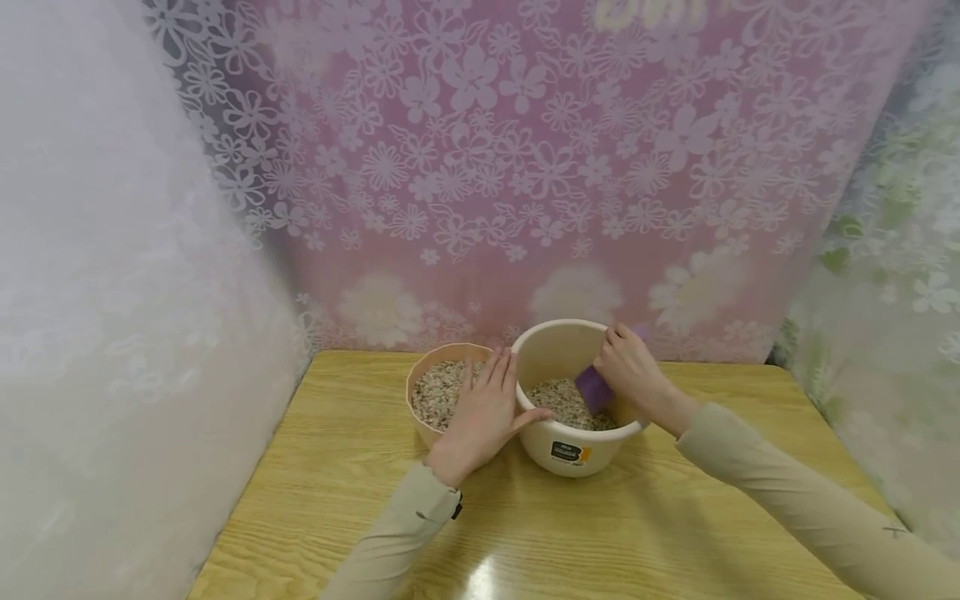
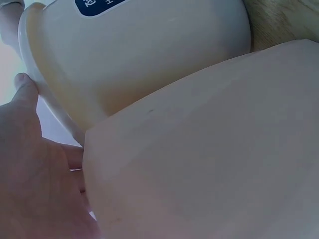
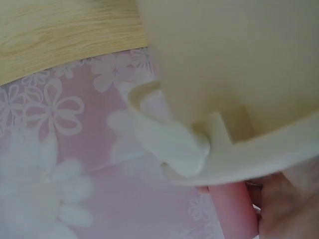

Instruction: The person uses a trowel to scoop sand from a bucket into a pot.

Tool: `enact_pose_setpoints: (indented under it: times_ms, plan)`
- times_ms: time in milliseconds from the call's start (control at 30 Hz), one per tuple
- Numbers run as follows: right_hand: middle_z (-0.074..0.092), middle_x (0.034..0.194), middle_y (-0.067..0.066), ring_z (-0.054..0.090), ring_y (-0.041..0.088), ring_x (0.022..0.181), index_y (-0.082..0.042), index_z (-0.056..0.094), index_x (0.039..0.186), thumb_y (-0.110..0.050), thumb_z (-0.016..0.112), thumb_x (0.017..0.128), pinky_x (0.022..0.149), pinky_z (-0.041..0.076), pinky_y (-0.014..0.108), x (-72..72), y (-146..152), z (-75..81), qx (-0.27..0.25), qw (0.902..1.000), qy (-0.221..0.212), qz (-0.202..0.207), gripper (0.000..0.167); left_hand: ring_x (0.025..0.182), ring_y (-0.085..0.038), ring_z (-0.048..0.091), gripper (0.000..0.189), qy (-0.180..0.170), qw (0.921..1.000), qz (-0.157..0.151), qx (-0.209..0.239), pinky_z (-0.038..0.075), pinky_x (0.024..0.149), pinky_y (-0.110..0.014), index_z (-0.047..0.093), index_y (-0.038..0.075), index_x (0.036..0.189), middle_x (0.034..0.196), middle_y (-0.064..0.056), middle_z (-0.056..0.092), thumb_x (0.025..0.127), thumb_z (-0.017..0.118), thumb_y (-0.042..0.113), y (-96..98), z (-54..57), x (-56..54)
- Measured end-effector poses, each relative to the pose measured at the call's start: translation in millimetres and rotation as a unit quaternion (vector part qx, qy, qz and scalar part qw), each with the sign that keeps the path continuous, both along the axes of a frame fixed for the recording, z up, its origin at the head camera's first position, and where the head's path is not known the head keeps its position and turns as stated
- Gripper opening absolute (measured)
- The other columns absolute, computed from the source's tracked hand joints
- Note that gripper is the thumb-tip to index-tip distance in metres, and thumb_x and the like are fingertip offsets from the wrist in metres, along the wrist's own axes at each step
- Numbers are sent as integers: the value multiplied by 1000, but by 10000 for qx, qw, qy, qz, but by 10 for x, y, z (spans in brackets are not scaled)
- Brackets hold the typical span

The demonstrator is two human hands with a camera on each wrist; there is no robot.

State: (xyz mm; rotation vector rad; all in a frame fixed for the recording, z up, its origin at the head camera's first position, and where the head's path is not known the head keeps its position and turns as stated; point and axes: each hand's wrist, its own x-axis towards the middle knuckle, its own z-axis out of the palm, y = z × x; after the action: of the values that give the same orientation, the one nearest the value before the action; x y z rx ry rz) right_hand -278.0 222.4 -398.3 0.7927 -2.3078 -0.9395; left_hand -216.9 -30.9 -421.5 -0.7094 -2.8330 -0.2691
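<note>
My right hand (image 1: 637, 375) grips a purple scoop (image 1: 595, 389) inside a white bucket (image 1: 573, 462), its lower end at the grainy, flake-like mix (image 1: 558, 398) there. In the right wrist view part of the hand (image 3: 289, 209) shows below the bucket rim, beside a pinkish-red piece (image 3: 233, 209). Left of the bucket stands a peach bowl (image 1: 410, 396) holding more speckled mix (image 1: 442, 390). My left hand (image 1: 483, 412) lies over the two adjoining rims, fingers extended and thumb on the bucket's rim. In the left wrist view, bowl (image 2: 209, 149) and bucket (image 2: 149, 50) sit side by side.
Both containers stand on a wood-grain table (image 1: 360, 500), near its back edge. A pink flowered curtain (image 1: 480, 208) hangs behind, with pale sheets on both sides. A white side handle (image 3: 169, 142) sticks out from the bucket's rim.
</note>
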Motion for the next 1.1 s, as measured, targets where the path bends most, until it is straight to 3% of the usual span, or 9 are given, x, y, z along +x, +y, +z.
enact_pose_setpoints:
  times_ms: [333,567,700,867,967,1100]
  plan:
    - [68,67,7,49,24,66,-8,58,57,-9,76,87,72,39,36,-25,21,-125,-530,9982,-279,85,35,155,-28,16,103,130,9999,15,64,18,123,-59,22,-1,160,166,-17,21,94,37,76,10,-23,-4]
    - [66,67,7,57,26,69,-11,63,61,-16,83,77,71,47,40,-14,-7,-175,-1147,9900,-739,350,26,155,-28,16,102,54,9999,23,150,17,123,-59,22,-1,160,166,-17,22,94,40,75,15,-24,-12]
    - [66,67,5,58,25,69,-13,64,62,-10,79,84,65,46,37,-10,-78,-207,-1129,9896,-680,583,27,156,-28,14,102,-46,9998,26,185,15,124,-58,21,0,160,167,-16,20,94,39,75,24,-27,-13]
    - [68,71,3,58,23,71,-12,67,65,-5,79,83,66,44,34,-27,-129,-216,-959,9916,-533,691,22,155,-28,16,101,11,9998,-2,176,16,124,-58,21,-1,160,166,-17,21,95,40,74,18,-33,-24]
    - [67,71,2,57,22,69,-13,68,68,-9,82,82,66,43,33,-11,-125,-201,-1060,9884,-836,693,20,155,-28,16,101,52,9999,7,95,17,124,-58,21,-1,160,166,-17,21,95,39,74,10,-29,-24]
    - [63,69,-1,55,18,66,-16,69,69,-25,84,79,64,42,31,24,-103,-206,-1512,9756,-1395,771,20,155,-29,16,101,66,10000,13,33,17,124,-57,21,-1,160,166,-17,20,95,38,75,16,-28,-18]
